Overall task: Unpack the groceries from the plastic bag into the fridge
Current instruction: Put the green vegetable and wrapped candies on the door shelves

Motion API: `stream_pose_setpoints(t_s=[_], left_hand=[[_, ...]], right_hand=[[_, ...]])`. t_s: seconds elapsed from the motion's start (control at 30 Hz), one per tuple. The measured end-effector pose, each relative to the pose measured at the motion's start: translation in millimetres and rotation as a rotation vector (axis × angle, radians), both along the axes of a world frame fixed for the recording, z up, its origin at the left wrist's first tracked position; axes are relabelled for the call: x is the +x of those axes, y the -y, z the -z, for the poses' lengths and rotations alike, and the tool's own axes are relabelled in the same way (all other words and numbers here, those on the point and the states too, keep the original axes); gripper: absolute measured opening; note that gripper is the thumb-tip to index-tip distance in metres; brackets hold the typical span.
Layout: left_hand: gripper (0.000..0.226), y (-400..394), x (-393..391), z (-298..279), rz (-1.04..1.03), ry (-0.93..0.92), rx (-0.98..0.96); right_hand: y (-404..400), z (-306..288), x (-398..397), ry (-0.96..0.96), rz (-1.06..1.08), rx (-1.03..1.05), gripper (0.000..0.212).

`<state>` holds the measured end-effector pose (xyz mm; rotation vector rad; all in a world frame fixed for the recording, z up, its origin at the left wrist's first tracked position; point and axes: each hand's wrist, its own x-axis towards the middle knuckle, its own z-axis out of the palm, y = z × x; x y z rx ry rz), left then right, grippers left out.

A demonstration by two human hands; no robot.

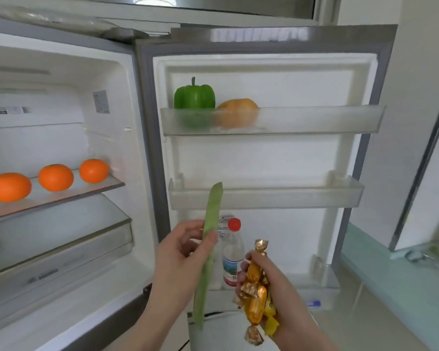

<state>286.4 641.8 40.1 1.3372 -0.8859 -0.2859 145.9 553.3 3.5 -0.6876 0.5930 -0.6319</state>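
Note:
The fridge stands open in front of me. My left hand (180, 252) pinches a long flat green bean pod (209, 239), held upright just below the middle door shelf (276, 198). My right hand (276, 287) is closed on a bunch of gold-wrapped candies (255, 292) with a bit of yellow wrapper, low in front of the door. The top door shelf (314, 120) holds a green bell pepper (194, 95) and an orange-yellow fruit (237, 110). The plastic bag is not in view.
Three oranges (55, 177) lie in a row on the glass shelf (61, 198) inside the fridge, above a drawer (61, 244). A red-capped water bottle (232, 254) stands in the bottom door shelf. A pale green counter (395, 282) runs along the right.

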Motion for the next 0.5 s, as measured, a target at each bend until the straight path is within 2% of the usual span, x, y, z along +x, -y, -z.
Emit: stream_pose_setpoints(t_s=[0.3,0.5], left_hand=[[0.011,35.4,7.8,-54.4,0.157,0.185,-0.036],[0.012,44.0,21.6,-118.7,0.234,0.413,-0.037]], right_hand=[[17.1,-93.4,-14.3,0.095,0.200,-0.109,0.015],[28.2,-136.0,-22.9,0.179,0.225,-0.134,0.018]])
